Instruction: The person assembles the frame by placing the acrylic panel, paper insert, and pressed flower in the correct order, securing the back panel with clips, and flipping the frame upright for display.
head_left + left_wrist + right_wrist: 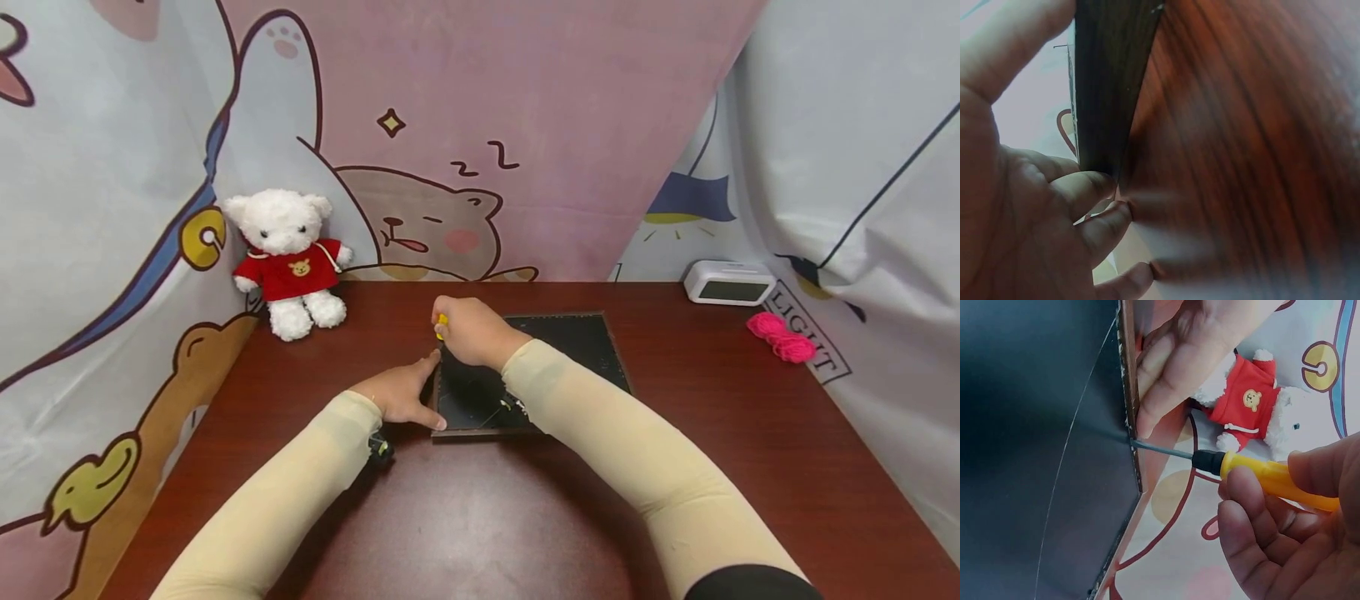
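Head view: frame point(577, 354) flat on surface point(525, 517); left hand point(405, 393), fingers spread, against its left side; right hand point(476, 331) grips screwdriver point(442, 327) over same side; bear point(296, 262) rear left; clock point(729, 283), yarn point(782, 337) right. Left wrist: fingers beside frame. Right wrist: screwdriver tip at frame's rim.

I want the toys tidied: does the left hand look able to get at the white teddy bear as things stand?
Probably yes: only bare tabletop shows between the left hand and the white teddy bear, though it must first leave the black panel.
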